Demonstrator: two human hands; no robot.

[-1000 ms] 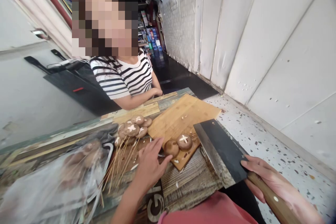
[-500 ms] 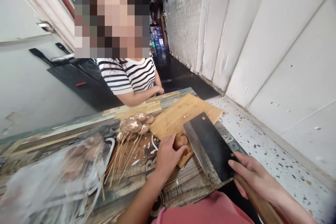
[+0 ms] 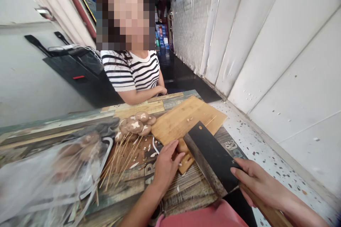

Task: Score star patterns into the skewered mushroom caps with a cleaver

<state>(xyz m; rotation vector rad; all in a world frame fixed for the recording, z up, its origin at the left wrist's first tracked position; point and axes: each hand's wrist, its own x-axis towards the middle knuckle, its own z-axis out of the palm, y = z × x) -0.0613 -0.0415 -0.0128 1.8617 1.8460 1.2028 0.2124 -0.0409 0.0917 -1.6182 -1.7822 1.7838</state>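
With fingers closed around it, my left hand [image 3: 165,166] holds a brown mushroom [image 3: 182,146] against the near end of the wooden cutting board [image 3: 183,117]. My right hand [image 3: 257,179] grips a large cleaver [image 3: 213,158] where its wooden handle meets the dark blade. The blade's edge faces left, beside the mushroom; whether it touches the cap is hard to see. Left of the board lies a pile of mushrooms [image 3: 134,126], some with white crosses cut in their caps. Thin wooden skewers [image 3: 121,159] lean by the pile, among white cut scraps [image 3: 152,155].
A clear plastic bag [image 3: 39,181] with more mushrooms lies over a white-rimmed tray [image 3: 109,149] at the left. Behind it is a grey cloth [image 3: 98,127]. A person in a striped shirt [image 3: 133,74] sits across the table, arms on its edge. A white wall [image 3: 279,60] stands right.
The view has shifted slightly. The cleaver's blade has tilted and lowered a little beside the mushroom. My left hand still holds the mushroom on the board.
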